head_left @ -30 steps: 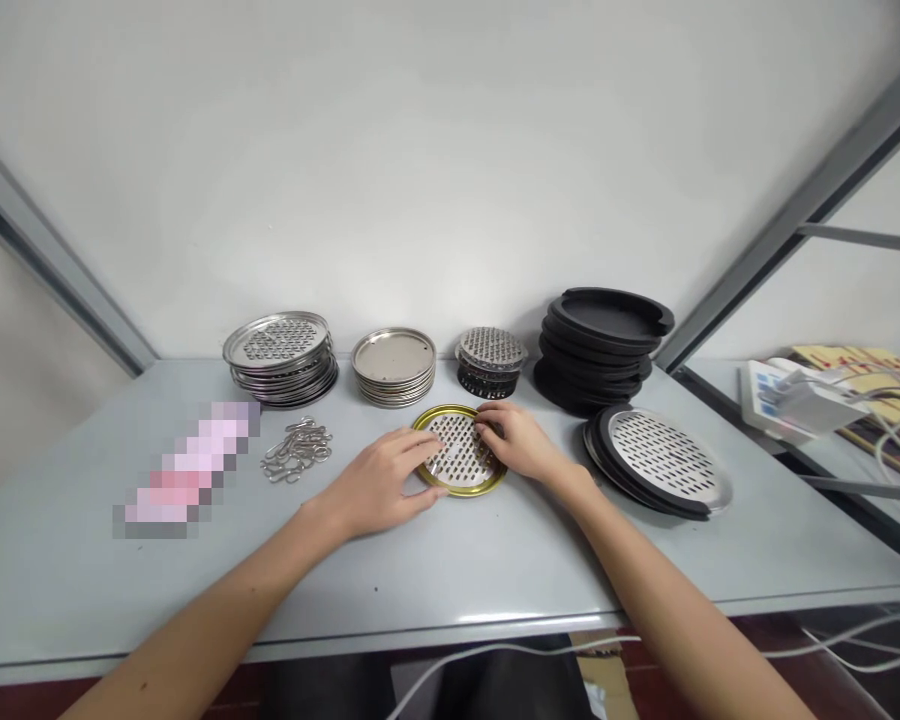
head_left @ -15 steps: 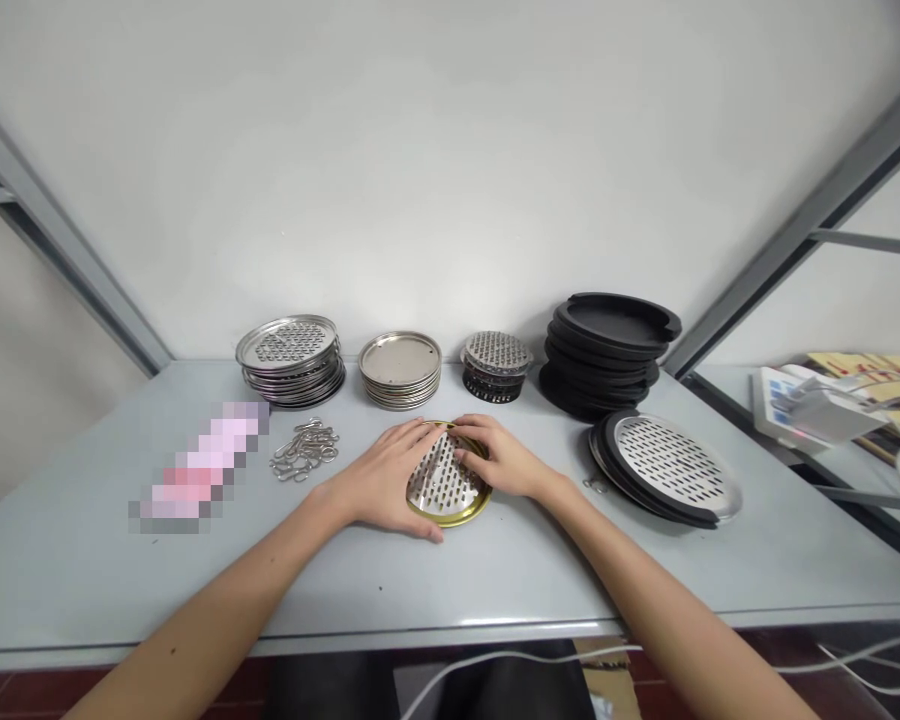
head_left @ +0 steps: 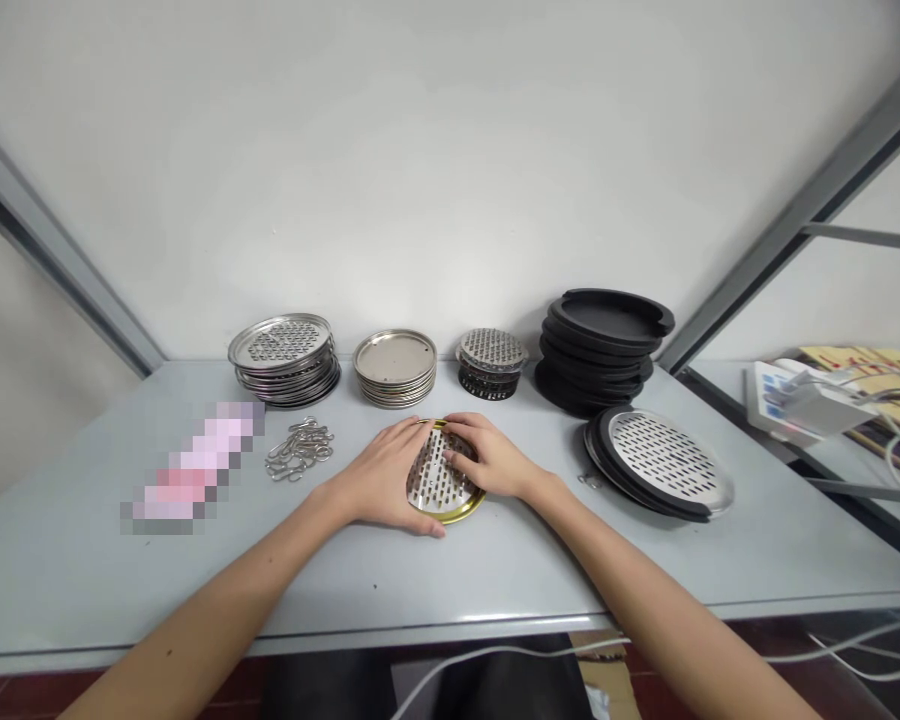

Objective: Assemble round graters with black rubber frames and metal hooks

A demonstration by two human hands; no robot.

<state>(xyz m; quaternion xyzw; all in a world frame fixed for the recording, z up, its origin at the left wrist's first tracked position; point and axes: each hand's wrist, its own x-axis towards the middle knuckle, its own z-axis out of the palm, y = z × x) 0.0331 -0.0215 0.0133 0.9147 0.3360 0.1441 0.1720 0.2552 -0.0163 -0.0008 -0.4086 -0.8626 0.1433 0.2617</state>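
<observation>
A round perforated metal grater plate with a gold rim (head_left: 440, 483) lies on the table between my two hands. My left hand (head_left: 386, 478) grips its left side, thumb at the front edge and fingers at the back. From the right, my right hand (head_left: 493, 456) holds the back right rim, with one fingertip over the perforated face. Behind them stand a stack of silver grater discs (head_left: 283, 345), a stack of plain metal dishes (head_left: 395, 358) and smaller perforated discs (head_left: 493, 349). Metal hooks (head_left: 298, 450) lie in a pile to the left.
Black round holders (head_left: 607, 316) are stacked at the back right. In front of them, a perforated disc (head_left: 664, 455) rests tilted on black parts. A power strip (head_left: 776, 405) with cables is at far right; a blurred pink item (head_left: 199, 465) lies left.
The view has shifted slightly, so the stacks appear a little further left. Both hands keep their hold on the gold-rimmed plate, with only a slight shift of the right fingers.
</observation>
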